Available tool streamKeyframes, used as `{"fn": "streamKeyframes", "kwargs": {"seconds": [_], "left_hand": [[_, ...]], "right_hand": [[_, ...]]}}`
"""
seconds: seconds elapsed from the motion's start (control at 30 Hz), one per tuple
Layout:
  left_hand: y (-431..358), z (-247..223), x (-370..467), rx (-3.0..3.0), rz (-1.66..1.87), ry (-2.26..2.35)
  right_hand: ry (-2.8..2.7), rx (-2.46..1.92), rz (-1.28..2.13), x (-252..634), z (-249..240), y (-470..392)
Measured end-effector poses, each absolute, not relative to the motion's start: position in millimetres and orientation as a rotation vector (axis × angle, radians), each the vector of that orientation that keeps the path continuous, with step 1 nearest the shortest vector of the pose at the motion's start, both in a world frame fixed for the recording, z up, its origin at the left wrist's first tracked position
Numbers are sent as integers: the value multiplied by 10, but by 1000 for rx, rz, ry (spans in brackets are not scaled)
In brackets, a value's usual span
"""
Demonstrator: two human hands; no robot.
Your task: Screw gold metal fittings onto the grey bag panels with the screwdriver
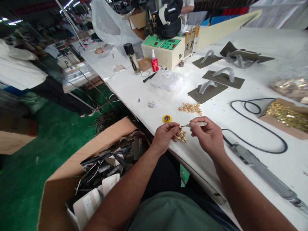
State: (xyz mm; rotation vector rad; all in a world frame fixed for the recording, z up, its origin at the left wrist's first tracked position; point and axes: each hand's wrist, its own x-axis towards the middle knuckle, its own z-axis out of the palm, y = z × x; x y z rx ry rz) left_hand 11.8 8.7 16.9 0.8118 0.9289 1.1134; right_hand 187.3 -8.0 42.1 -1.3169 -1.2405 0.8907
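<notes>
My left hand [166,136] pinches a small gold metal fitting [180,127] above the table's near edge. My right hand [208,136] is closed around the pale handle of a small screwdriver [198,124], whose thin tip points left and meets the fitting. Just under my left fingers lies a small pile of gold rings or clasps [182,137]; their exact kind is too small to tell. A larger heap of gold hardware [190,108] is beyond my hands. A round yellow dish [166,118] with small dark pieces sits beside my left hand.
A grey electric screwdriver [262,166] with a black cord lies at right, near a carton of gold parts [286,115]. Dark panels with plastic-wrapped handles [208,89], a red bottle [154,62] and a machine [166,48] stand farther back. A large carton [60,179] is at lower left.
</notes>
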Motion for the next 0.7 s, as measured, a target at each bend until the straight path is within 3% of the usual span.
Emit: {"fn": "streamKeyframes", "kwargs": {"seconds": [0.4, 0.7], "left_hand": [[-48, 293, 153, 1076, 1171, 1059], [-10, 311, 71, 824, 1159, 1010]], "right_hand": [[-1043, -1166, 1074, 1842, 391, -59], [-1438, -1176, 1122, 2015, 423, -49]]}}
